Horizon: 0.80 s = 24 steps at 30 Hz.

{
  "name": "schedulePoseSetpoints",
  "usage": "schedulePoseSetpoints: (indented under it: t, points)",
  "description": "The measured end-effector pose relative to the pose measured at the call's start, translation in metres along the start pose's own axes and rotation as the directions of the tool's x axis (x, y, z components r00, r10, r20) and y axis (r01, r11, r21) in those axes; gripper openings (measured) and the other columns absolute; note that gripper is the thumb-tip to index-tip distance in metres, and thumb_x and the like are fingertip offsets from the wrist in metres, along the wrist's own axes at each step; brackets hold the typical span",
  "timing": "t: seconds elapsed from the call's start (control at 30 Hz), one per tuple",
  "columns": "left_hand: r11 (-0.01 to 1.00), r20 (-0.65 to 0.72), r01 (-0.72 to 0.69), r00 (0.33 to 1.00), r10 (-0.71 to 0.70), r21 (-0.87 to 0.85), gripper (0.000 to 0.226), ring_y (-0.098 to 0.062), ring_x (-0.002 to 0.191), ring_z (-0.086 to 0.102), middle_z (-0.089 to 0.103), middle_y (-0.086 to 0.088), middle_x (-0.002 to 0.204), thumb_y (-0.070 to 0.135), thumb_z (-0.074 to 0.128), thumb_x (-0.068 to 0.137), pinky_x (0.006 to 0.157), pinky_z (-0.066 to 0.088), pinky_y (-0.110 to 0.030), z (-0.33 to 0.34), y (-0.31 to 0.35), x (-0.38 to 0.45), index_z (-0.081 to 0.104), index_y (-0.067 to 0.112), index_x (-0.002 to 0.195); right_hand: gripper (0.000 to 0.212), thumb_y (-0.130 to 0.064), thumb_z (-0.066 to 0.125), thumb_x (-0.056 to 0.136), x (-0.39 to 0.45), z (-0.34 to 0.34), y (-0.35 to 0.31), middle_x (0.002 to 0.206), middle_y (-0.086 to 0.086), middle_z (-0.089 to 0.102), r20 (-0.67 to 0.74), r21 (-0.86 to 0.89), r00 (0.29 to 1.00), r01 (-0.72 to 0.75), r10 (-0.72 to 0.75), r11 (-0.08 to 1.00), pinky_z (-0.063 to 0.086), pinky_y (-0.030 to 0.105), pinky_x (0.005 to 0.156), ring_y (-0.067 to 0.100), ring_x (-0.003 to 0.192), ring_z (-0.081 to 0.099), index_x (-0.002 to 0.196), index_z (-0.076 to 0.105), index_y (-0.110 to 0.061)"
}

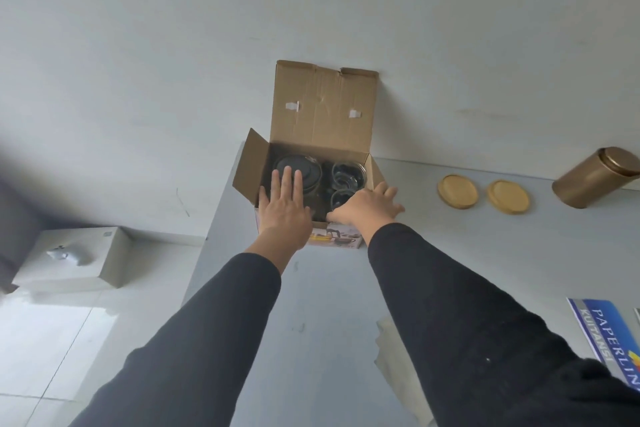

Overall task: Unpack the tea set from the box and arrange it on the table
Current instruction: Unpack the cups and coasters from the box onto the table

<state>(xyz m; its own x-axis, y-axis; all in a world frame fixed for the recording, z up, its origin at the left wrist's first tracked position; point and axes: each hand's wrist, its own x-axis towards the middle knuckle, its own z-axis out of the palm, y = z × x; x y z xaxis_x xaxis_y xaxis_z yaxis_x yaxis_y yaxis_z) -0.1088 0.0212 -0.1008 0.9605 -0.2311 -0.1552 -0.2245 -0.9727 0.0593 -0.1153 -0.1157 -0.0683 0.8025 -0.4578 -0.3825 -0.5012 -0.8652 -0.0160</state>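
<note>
An open cardboard box (322, 107) stands at the table's far left corner against the wall, its lid flap upright. Inside on the left lies a glass teapot with a dark lid (304, 166); on the right sit glass cups (348, 173). My left hand (282, 210) hovers flat over the box's near left edge, fingers spread and reaching above the teapot. Over the near right corner of the box lies my right hand (369, 206), its fingers stretched toward the right flap. Neither hand holds anything.
Two round wooden coasters (457, 191) (508, 200) lie on the grey table (311, 305) right of the box. A gold tin canister (595, 177) stands at far right. A blue receipt book (609, 333) lies near right. Left of the table a white box (74, 258) sits on the floor.
</note>
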Motion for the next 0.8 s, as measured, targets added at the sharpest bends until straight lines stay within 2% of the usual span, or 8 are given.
schedulePoseSetpoints:
  t: [0.2,0.37,0.43,0.47,0.53,0.6,0.67,0.8]
  points:
    - [1.000,-0.009,-0.003,1.000,0.003,-0.012,0.065,-0.029,0.146,-0.019,-0.021,-0.007,0.158,0.037,0.019,0.101,0.119,0.001,-0.048,0.001,0.000,0.000,-0.017,0.014,0.150,0.093,-0.061,0.068,0.066,0.005,0.012,0.001,0.144,0.011,0.027,-0.096,0.113,0.995,0.008,0.003,0.994,0.032,0.048,0.103,0.033,0.134,0.021,0.139,0.037,-0.011]
    - [1.000,-0.018,0.000,1.000,0.000,-0.006,0.064,-0.029,0.146,-0.019,-0.021,-0.007,0.158,0.036,0.018,0.101,0.119,0.001,-0.048,0.002,0.001,0.001,-0.017,0.014,0.150,0.109,-0.061,0.072,0.061,0.000,0.015,0.007,0.155,0.009,0.011,-0.242,0.193,0.968,0.110,-0.061,0.975,0.020,0.049,0.113,0.033,0.144,0.004,0.144,0.025,-0.008]
    - [1.000,-0.023,-0.001,1.000,0.000,-0.005,0.064,-0.029,0.146,-0.019,-0.021,-0.007,0.158,0.037,0.018,0.101,0.119,0.001,-0.048,0.002,0.001,0.001,-0.017,0.014,0.150,0.107,-0.057,0.073,0.060,-0.001,0.017,0.010,0.154,0.010,0.017,-0.317,0.234,0.944,0.169,-0.089,0.958,0.020,0.046,0.114,0.032,0.144,0.008,0.142,0.026,-0.007]
    - [1.000,-0.025,-0.001,1.000,0.001,-0.004,0.064,-0.029,0.146,-0.019,-0.021,-0.007,0.158,0.037,0.018,0.101,0.119,0.001,-0.048,0.003,0.001,0.001,-0.017,0.014,0.150,0.103,-0.055,0.075,0.057,-0.002,0.018,0.012,0.149,0.011,0.028,-0.377,0.266,0.921,0.210,-0.098,0.941,0.026,0.043,0.113,0.032,0.141,0.018,0.137,0.032,-0.007]
    - [1.000,-0.027,0.001,1.000,-0.001,-0.004,0.064,-0.029,0.146,-0.019,-0.020,-0.006,0.159,0.036,0.018,0.101,0.119,0.001,-0.048,0.003,0.001,0.001,-0.017,0.015,0.150,0.087,-0.050,0.078,0.051,-0.004,0.020,0.017,0.123,0.006,0.047,-0.503,0.358,0.859,0.304,-0.092,0.883,0.043,0.037,0.097,0.028,0.120,0.043,0.118,0.041,-0.009]
    - [1.000,-0.032,0.003,0.999,-0.003,-0.006,0.064,-0.029,0.146,-0.018,-0.020,-0.006,0.159,0.036,0.018,0.101,0.118,0.001,-0.048,0.003,0.002,0.002,-0.016,0.015,0.151,0.077,-0.045,0.078,0.048,-0.007,0.018,0.020,0.104,0.000,0.051,-0.544,0.450,0.836,0.363,-0.072,0.816,0.049,0.033,0.079,0.022,0.098,0.052,0.107,0.040,-0.014]
    - [1.000,-0.037,0.005,0.999,-0.005,-0.006,0.064,-0.029,0.146,-0.018,-0.019,-0.006,0.159,0.037,0.019,0.101,0.118,0.001,-0.048,0.003,0.002,0.002,-0.015,0.015,0.151,0.075,-0.040,0.079,0.047,-0.010,0.017,0.022,0.100,-0.002,0.054,-0.543,0.530,0.838,0.395,-0.059,0.750,0.051,0.030,0.072,0.020,0.090,0.055,0.106,0.038,-0.018]
    - [1.000,-0.039,0.002,0.999,-0.003,-0.020,0.064,-0.028,0.146,-0.018,-0.018,-0.006,0.159,0.036,0.020,0.101,0.119,0.001,-0.048,0.003,0.002,0.003,-0.014,0.015,0.151,0.076,-0.035,0.081,0.048,-0.016,0.017,0.027,0.104,0.000,0.056,-0.568,0.620,0.823,0.447,-0.024,0.646,0.048,0.025,0.070,0.020,0.093,0.055,0.109,0.038,-0.019]
